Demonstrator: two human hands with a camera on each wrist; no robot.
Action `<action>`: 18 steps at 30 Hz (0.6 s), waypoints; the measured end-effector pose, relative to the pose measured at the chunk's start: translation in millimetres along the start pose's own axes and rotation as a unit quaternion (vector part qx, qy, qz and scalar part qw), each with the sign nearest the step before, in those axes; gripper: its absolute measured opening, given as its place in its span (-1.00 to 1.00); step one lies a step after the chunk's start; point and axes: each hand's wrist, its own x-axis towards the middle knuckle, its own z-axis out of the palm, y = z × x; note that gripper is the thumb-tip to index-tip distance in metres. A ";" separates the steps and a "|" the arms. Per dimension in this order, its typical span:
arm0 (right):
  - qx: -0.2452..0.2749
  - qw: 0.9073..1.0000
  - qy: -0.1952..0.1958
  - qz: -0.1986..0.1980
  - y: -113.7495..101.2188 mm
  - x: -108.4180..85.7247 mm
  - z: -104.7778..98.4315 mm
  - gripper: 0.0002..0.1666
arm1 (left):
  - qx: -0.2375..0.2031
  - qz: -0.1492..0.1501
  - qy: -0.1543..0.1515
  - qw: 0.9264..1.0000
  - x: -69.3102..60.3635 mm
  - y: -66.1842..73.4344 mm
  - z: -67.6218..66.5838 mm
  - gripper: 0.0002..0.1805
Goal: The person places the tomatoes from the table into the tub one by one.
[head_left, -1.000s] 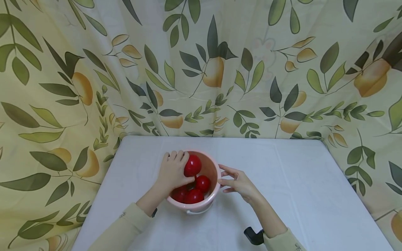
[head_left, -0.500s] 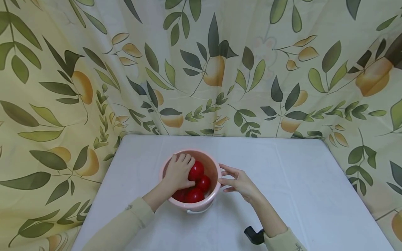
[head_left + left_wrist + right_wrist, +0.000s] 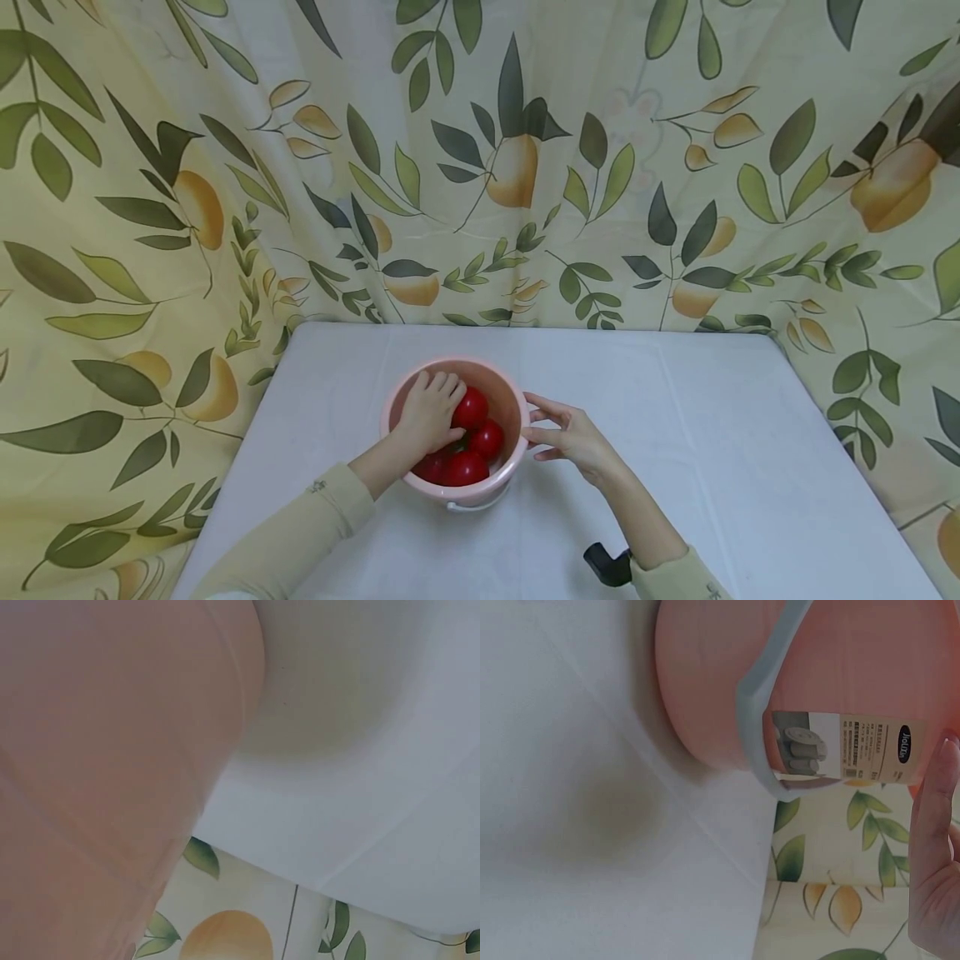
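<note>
A pink bucket (image 3: pixel 517 454) with a white handle (image 3: pixel 476 505) stands on the white-covered table, and several shiny red apples (image 3: pixel 463 468) lie in it. My left hand (image 3: pixel 429 415) reaches inside over the left rim, its fingers and thumb curled round the upper red apple (image 3: pixel 471 408). Part of that apple is hidden by the hand. Against the bucket's right side, my right hand (image 3: pixel 566 433) rests with fairly straight fingers at the rim. In the right wrist view, a finger (image 3: pixel 935 802) touches the outer wall near a printed label (image 3: pixel 847 746).
The white table (image 3: pixel 712 467) extends on both sides of the bucket. A curtain (image 3: pixel 480 167) with leaves and fruit printed on it hangs behind and at the sides. A black device (image 3: pixel 607 565) is worn at the right wrist.
My left hand has moved right and down into the bucket with the upper apple, which now sits nearer the others. The right hand and the bucket have stayed in place.
</note>
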 end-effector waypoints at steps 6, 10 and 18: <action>0.002 1.000 0.004 0.000 1.2 0.9 0.0 -0.27 | -0.031 0.003 0.021 0.999 -2.7 -3.8 -4.9 -0.17; -0.002 1.000 0.008 0.001 -0.2 0.4 1.0 -0.28 | -0.073 -0.002 0.051 0.996 -6.9 -9.8 -11.4 -0.18; -0.165 0.982 0.030 -0.086 -26.9 -2.2 -20.3 -0.34 | -0.177 -0.080 0.128 0.973 -16.3 -48.2 -35.6 -0.28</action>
